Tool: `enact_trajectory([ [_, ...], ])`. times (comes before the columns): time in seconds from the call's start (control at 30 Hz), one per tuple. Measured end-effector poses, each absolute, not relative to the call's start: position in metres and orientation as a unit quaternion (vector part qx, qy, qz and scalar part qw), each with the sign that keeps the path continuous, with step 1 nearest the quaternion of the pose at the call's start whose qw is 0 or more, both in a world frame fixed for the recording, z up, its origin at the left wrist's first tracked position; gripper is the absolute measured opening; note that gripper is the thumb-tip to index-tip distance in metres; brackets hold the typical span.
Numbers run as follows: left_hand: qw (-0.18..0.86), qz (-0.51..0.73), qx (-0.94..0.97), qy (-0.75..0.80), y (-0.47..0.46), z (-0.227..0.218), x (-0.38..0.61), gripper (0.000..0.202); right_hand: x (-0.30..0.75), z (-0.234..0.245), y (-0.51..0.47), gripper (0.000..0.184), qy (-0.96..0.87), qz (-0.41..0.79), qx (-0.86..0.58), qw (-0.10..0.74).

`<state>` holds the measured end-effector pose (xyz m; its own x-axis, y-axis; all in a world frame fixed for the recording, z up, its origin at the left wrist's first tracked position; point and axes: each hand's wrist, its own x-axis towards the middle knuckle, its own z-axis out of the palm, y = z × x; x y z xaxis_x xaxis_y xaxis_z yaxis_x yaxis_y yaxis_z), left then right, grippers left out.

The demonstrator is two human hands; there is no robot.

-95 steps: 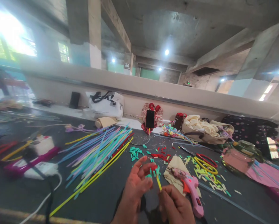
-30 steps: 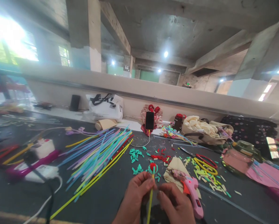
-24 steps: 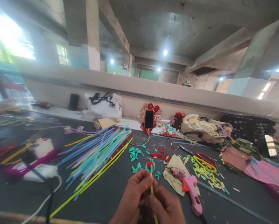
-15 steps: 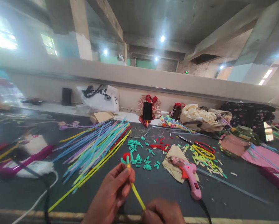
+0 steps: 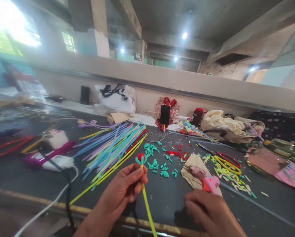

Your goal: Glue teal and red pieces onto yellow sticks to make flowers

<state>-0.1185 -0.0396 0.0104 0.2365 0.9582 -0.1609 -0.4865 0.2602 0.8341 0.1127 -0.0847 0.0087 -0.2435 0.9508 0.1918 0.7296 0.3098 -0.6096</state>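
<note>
My left hand (image 5: pixel 124 191) pinches a yellow fuzzy stem (image 5: pixel 147 210) just below its top, thumb and fingers closed on it. The stem carries a small flower head (image 5: pixel 141 159) with a red middle and teal petals, held upright over the dark table (image 5: pixel 162 200). My right hand (image 5: pixel 211 212) is off the stem and lies over the rear of the pink glue gun (image 5: pixel 208 179), fingers curled on its handle. The gun's nozzle rests on a beige paper scrap (image 5: pixel 193 164).
A fan of long coloured stems (image 5: pixel 113 148) lies to the left. Cut teal pieces (image 5: pixel 159 166), red pieces (image 5: pixel 174 153) and yellow-green bits (image 5: pixel 226 172) litter the middle. A power strip with cables (image 5: pixel 51 159), a propped phone (image 5: pixel 164 114), bags (image 5: pixel 115 100) and a jar (image 5: pixel 268 158) ring the table.
My right hand let go of the stem's lower end and moved right onto the glue gun. My left hand keeps the flower stem, now slightly higher. The camera turned left.
</note>
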Motion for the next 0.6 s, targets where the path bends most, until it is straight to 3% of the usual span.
enact_trajectory([
  [0.17, 0.697, 0.527, 0.318, 0.367, -0.039, -0.003, -0.115, 0.014, 0.088, 0.019, -0.017, 0.021, -0.837, 0.054, -0.517, 0.167],
  [0.6, 0.698, 0.547, 0.320, 0.333, -0.042, -0.008, -0.113, 0.013, 0.057, 0.014, 0.029, 0.020, -0.867, -0.011, -0.489, 0.093],
])
